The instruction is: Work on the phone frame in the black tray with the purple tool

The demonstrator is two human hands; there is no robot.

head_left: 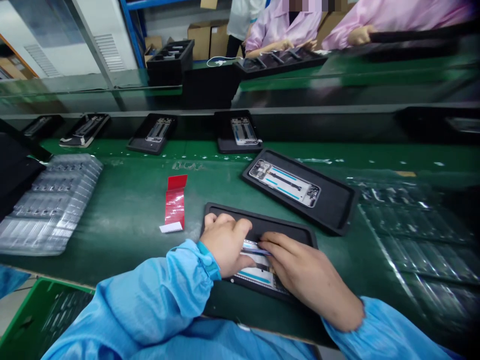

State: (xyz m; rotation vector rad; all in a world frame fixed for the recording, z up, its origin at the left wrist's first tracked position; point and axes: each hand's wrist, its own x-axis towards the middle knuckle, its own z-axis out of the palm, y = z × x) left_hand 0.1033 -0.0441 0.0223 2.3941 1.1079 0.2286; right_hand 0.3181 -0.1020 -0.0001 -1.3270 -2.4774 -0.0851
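A white-and-blue phone frame lies in a black tray right in front of me. Just above the frame is a thin flat piece, seen nearly edge-on. My left hand reaches over the tray's left side, thumb in front and fingers behind, gripping the piece's left end. Opposite it, my right hand pinches the piece's right end with its fingers together. The hands cover much of the frame and piece, so what kind of piece it is cannot be made out.
Behind lies another black tray with a phone frame. A red film strip rests to the left. Clear plastic trays stand stacked at left and right. More trays line the conveyor; people in pink sleeves work beyond.
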